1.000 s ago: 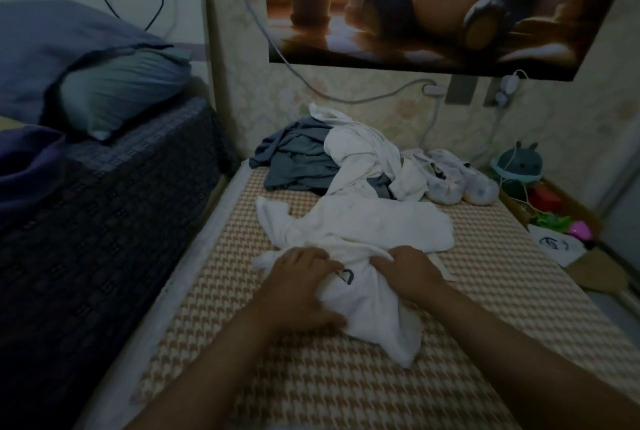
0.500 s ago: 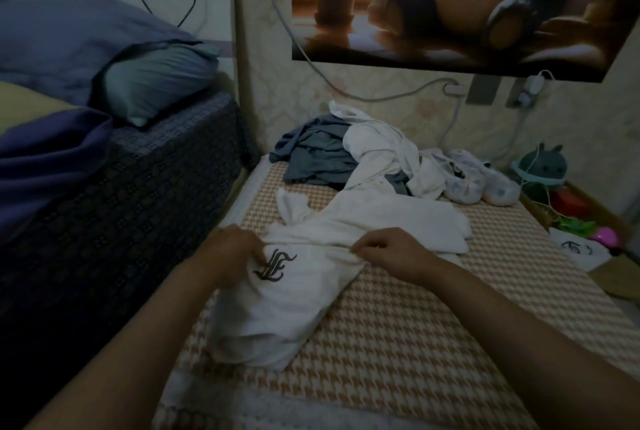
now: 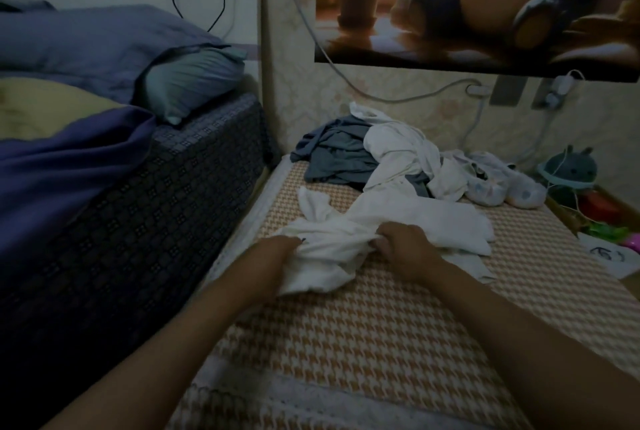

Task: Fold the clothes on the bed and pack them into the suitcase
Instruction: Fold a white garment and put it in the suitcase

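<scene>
A white T-shirt [image 3: 398,221] lies bunched on the houndstooth bed cover [image 3: 381,325]. My left hand [image 3: 277,256] grips its crumpled near-left part, and my right hand [image 3: 405,249] grips a fold just to the right. Behind it, a pile holds a grey-blue garment [image 3: 336,159] and another white garment [image 3: 401,149], with small pale patterned pieces [image 3: 498,187] to the right. No suitcase is in view.
A higher bed with a dark patterned side [image 3: 138,239], purple bedding and a teal pillow [image 3: 194,83] borders the left. A wall with a poster and cables stands behind. Toys and a green plush [image 3: 568,169] sit at the right edge.
The shirt's printed part, spread flat half a second ago, is now gathered into a bunch. Both hands have closed in on the cloth and sit nearer each other.
</scene>
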Demonstrator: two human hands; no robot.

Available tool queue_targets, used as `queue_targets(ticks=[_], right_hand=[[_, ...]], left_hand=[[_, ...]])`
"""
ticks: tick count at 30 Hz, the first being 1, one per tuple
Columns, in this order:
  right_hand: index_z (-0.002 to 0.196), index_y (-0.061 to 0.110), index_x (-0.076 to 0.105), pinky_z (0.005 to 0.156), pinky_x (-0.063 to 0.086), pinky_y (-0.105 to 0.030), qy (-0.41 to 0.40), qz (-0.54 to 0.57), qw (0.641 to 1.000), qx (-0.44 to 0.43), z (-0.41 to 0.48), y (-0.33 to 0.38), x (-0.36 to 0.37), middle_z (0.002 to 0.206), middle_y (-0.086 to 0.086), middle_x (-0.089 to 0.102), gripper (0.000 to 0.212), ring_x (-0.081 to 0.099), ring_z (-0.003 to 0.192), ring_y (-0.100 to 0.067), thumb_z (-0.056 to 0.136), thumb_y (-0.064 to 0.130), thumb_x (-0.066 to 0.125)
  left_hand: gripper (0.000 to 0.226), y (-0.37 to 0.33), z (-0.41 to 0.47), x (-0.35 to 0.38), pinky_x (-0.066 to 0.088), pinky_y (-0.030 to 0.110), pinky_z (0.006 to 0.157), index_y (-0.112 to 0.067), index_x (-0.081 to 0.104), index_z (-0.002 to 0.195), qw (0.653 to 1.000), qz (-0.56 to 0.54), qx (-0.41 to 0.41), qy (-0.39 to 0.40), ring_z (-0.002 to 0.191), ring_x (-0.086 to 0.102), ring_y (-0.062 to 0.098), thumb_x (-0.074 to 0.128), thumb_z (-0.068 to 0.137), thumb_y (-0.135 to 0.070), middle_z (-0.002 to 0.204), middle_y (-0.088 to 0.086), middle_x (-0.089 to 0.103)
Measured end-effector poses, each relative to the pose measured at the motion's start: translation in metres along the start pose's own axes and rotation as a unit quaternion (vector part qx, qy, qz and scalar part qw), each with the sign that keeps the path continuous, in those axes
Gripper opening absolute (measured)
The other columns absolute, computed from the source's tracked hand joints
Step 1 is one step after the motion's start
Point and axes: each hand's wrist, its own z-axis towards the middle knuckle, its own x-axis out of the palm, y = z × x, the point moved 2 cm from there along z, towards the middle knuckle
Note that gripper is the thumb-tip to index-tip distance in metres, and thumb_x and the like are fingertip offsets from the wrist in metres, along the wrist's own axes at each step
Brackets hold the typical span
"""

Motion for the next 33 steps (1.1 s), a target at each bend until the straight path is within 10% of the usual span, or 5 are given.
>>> queue_targets(ticks=[9, 13, 17, 27, 33], right_hand=[[0.074, 0.019, 0.068, 0.066, 0.048, -0.028, 0.457, 0.172, 0.869, 0.08, -0.044, 0.048, -0.051, 0.071, 0.004, 0.058, 0.046, 0.055, 0.067, -0.014, 0.085, 0.062, 0.059], [0.093, 0.025, 0.071, 0.07, 0.053, -0.029, 0.219, 0.188, 0.956, 0.048, -0.034, 0.05, -0.043, 0.084, 0.01, 0.067, 0.033, 0.065, 0.079, -0.013, 0.083, 0.055, 0.064], [0.131, 0.029, 0.053, 0.095, 0.046, -0.032, 0.206, 0.077, 0.975, 0.018, -0.023, 0.05, -0.008, 0.12, 0.006, 0.051, 0.064, 0.053, 0.109, -0.015, 0.075, 0.055, 0.071], [0.076, 0.026, 0.05, 0.063, 0.035, -0.025, -0.223, 0.183, 0.957, -0.001, -0.01, 0.039, -0.045, 0.078, 0.005, 0.052, 0.023, 0.049, 0.073, -0.014, 0.076, 0.003, 0.056], [0.093, 0.024, 0.076, 0.068, 0.046, -0.019, 0.424, 0.243, 0.868, 0.089, -0.035, 0.049, -0.05, 0.09, 0.011, 0.072, 0.018, 0.061, 0.079, -0.005, 0.088, 0.035, 0.063]], left_hand=[[0.032, 0.022, -0.009, -0.038, 0.049, 0.033, 0.094, -0.031, 0.071, 0.109, 0.929, 0.203, -0.071, 0.301, 0.107, 0.058, 0.018, 0.062, 0.084, -0.012, 0.121, -0.004, 0.063], [0.028, 0.019, -0.023, -0.035, 0.049, 0.036, 0.095, -0.037, 0.065, 0.111, 0.904, 0.17, -0.102, 0.379, 0.112, 0.054, 0.016, 0.063, 0.084, -0.033, 0.129, -0.009, 0.052], [0.044, -0.001, -0.019, -0.02, 0.044, 0.034, 0.08, -0.028, 0.051, 0.111, 0.996, 0.033, 0.003, 0.079, 0.101, 0.048, 0.012, 0.062, 0.08, -0.057, 0.116, -0.005, 0.046], [0.032, -0.003, -0.001, -0.022, 0.047, 0.037, 0.074, -0.017, 0.071, 0.103, 0.976, 0.026, 0.145, -0.158, 0.088, 0.057, 0.025, 0.052, 0.077, -0.021, 0.093, 0.005, 0.065], [0.017, -0.007, -0.026, -0.02, 0.049, 0.028, 0.088, -0.033, 0.072, 0.102, 0.918, 0.074, -0.033, 0.388, 0.098, 0.058, 0.012, 0.066, 0.086, -0.032, 0.108, -0.013, 0.062]])
